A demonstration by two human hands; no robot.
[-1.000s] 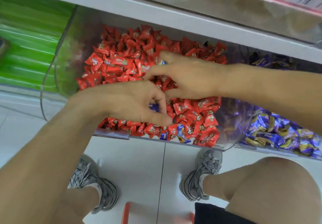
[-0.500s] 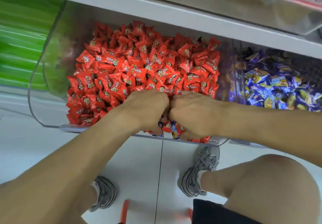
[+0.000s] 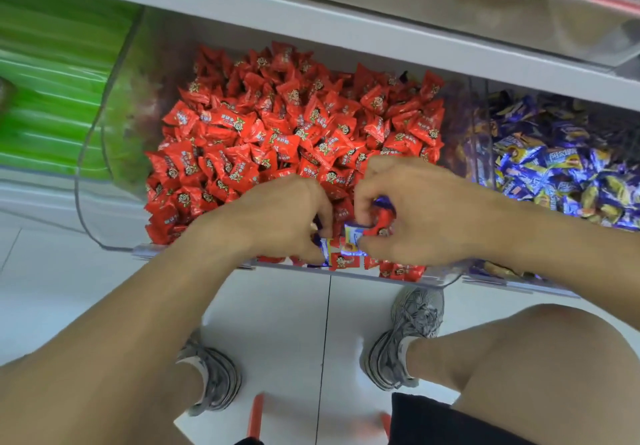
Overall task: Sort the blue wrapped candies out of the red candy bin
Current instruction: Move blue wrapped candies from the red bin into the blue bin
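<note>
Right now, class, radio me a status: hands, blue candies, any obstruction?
Left hand and right hand both pinching blue candies at red bin front. Red candies crowd around.

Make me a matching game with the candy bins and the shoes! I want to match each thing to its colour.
Things:
1. candies in the middle bin
2. candies in the right bin
3. packets in the left bin
4. shoes

Colours:
A. grey
B. green
C. red
D. blue and yellow

Pairs: 1-C, 2-D, 3-B, 4-A
</note>
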